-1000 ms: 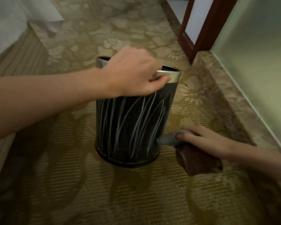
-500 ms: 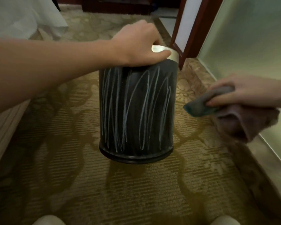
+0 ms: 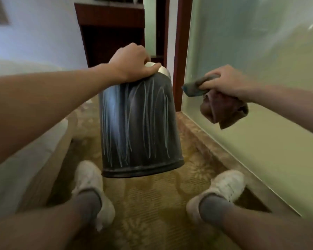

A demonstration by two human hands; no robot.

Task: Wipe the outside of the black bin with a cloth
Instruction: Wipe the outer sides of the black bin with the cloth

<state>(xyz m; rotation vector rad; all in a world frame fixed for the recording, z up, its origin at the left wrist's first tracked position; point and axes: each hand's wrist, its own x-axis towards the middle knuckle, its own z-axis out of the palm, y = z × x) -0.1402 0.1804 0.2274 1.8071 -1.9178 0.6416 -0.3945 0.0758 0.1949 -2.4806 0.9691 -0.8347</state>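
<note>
The black bin [image 3: 139,127], marked with pale streaks and topped by a silver rim, hangs in the air above the carpet, its base tipped toward me. My left hand [image 3: 132,64] grips that silver rim at the top. My right hand [image 3: 226,83] is off to the right of the bin, closed on a bunched brown and grey-blue cloth [image 3: 219,107]. The cloth does not touch the bin; a gap lies between them.
A frosted glass wall [image 3: 251,60] with a stone kerb runs along the right. A dark wooden door frame [image 3: 179,51] and cabinet [image 3: 114,33] stand behind. White bedding [image 3: 16,159] lies on the left. My feet in white shoes [image 3: 90,181] rest on patterned carpet.
The bin has been lifted off the carpet and tipped up. My right hand with the cloth has risen from the bin's base to beside its rim, away from the bin.
</note>
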